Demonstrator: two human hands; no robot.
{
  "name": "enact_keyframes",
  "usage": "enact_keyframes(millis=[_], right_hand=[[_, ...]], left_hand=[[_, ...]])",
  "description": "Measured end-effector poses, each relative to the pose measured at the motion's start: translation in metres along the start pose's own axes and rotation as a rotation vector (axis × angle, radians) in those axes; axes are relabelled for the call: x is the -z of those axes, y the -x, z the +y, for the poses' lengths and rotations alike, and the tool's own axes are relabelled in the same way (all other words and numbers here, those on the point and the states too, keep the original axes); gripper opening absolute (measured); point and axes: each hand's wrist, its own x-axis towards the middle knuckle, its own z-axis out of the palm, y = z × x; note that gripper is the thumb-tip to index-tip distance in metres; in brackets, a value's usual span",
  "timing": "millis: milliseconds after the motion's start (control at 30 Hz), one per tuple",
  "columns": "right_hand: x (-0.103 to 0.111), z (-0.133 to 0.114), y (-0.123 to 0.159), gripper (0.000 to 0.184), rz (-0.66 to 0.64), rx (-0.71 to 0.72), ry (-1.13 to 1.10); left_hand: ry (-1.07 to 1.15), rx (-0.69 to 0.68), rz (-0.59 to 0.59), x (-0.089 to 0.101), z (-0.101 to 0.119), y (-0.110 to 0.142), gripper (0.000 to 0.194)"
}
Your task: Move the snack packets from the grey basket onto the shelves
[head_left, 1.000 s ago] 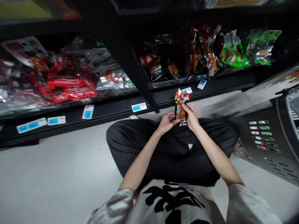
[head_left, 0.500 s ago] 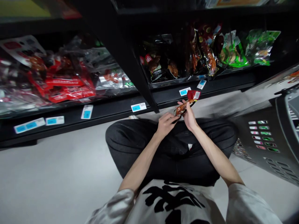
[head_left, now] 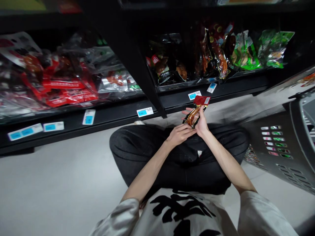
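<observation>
I squat in front of a low black shelf [head_left: 172,101]. A small red-topped snack packet [head_left: 196,111] with brown meat showing lies tilted in my right hand [head_left: 200,123], whose thumb and fingers grip it. My left hand [head_left: 179,134] sits just below and left of the packet, its curled fingertips touching the packet's lower end. Both hands hover over my dark trousers.
The shelf holds red packets [head_left: 66,90] at left, dark meat packets [head_left: 172,70] in the middle and green packets [head_left: 256,49] at right. Blue price tags [head_left: 145,112] line its edge. A grey perforated basket [head_left: 283,144] stands at my right on the pale floor.
The packet went from upright facing me to turned and tilted flat, its back label now up. My left hand slid down to the packet's lower end.
</observation>
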Motion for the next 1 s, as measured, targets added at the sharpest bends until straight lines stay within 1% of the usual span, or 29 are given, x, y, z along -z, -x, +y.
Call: enact_keyframes(millis=[267, 400, 633, 833, 1000], right_hand=[[0.0011, 0.0013, -0.0003, 0.077, 0.009, -0.005, 0.031], [-0.0007, -0.0007, 0.0013, 0.078, 0.011, -0.019, 0.038], [-0.0009, -0.0013, 0.0018, 0.08, -0.016, -0.036, 0.039], [-0.0019, -0.0005, 0.0011, 0.08, 0.007, -0.03, 0.036], [-0.0035, -0.0007, 0.0016, 0.079, 0.016, -0.035, 0.03]], left_hand=[[0.047, 0.05, 0.012, -0.0017, -0.0006, 0.0006, 0.04], [0.045, 0.042, 0.038, -0.0022, -0.0002, -0.0004, 0.042], [0.05, 0.037, 0.033, -0.0016, 0.0012, -0.0007, 0.042], [0.075, 0.071, 0.038, -0.0057, -0.0014, 0.0029, 0.039], [0.099, 0.086, 0.024, -0.005, -0.0014, 0.0027, 0.037]])
